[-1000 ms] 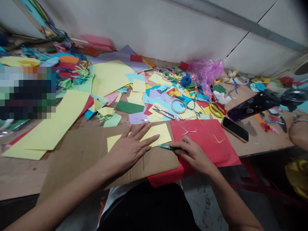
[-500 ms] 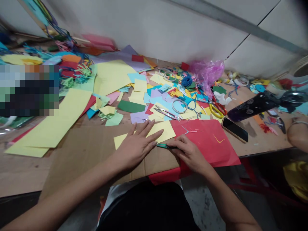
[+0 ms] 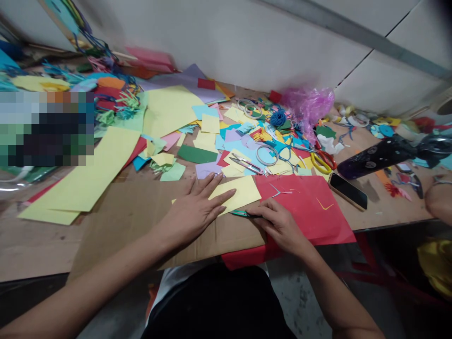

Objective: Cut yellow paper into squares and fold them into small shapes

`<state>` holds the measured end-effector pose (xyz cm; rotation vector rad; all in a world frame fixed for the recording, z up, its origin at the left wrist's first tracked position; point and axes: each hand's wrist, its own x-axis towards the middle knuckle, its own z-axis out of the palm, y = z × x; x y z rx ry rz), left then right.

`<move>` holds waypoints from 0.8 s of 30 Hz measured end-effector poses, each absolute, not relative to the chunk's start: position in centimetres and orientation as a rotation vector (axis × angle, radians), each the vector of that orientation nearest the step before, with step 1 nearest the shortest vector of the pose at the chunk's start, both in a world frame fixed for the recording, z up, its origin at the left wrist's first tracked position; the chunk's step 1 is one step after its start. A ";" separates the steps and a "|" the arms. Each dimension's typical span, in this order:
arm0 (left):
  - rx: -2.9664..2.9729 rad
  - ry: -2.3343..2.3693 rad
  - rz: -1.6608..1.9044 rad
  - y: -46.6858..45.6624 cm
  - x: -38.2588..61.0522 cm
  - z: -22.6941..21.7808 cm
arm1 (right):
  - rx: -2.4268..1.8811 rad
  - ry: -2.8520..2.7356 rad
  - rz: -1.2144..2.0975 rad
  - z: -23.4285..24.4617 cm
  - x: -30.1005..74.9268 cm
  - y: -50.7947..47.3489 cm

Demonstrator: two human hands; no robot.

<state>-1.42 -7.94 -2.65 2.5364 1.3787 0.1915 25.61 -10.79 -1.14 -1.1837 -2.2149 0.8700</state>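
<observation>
Cardboard (image 3: 120, 212) lies flat along the near edge of a plywood workbench (image 3: 35, 249) in the head-worn view, which looks forward and down at two bare hands. The left hand (image 3: 192, 212) is open, palm down with fingers spread, pressing on a pale yellow paper sheet (image 3: 235, 194). That sheet rests on the cardboard, its right side meeting a red paper sheet (image 3: 303, 207). The right hand (image 3: 278, 223) is closed around small green-handled snips (image 3: 240, 213), whose slim tip points left at the yellow sheet's lower edge; the fingers hide the rest, so whether the blades are open cannot be told. The paper looks thin, light and soft, likely to slide or crease, so it seems best held flat from above or lifted by an edge. The snips look light and small, suited to a firm finger grip. Farther back, loose paper scraps surround metal snips (image 3: 245, 163), a tape roll (image 3: 266, 154), a blue yarn ball (image 3: 278, 117) and pink cellophane (image 3: 309, 108). To the right lie yellow-handled scissors (image 3: 323, 161), a smartphone (image 3: 348, 190) and a dark bottle (image 3: 374, 160). A co-worker's forearm (image 3: 438, 200) enters at the right edge, and a pixelated patch covers part of the bench's left side.
</observation>
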 end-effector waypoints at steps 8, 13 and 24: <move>2.503 1.469 0.242 -8.0 0.0 -2.9 | -1.132 -2.283 0.788 -1.7 24.7 -10.9; 2.512 1.404 0.199 -7.7 -1.0 -2.3 | -1.147 -2.279 0.763 -1.5 24.7 -11.0; 2.513 1.452 0.199 -7.7 -2.8 -3.1 | -1.114 -2.297 0.744 -1.4 24.7 -11.0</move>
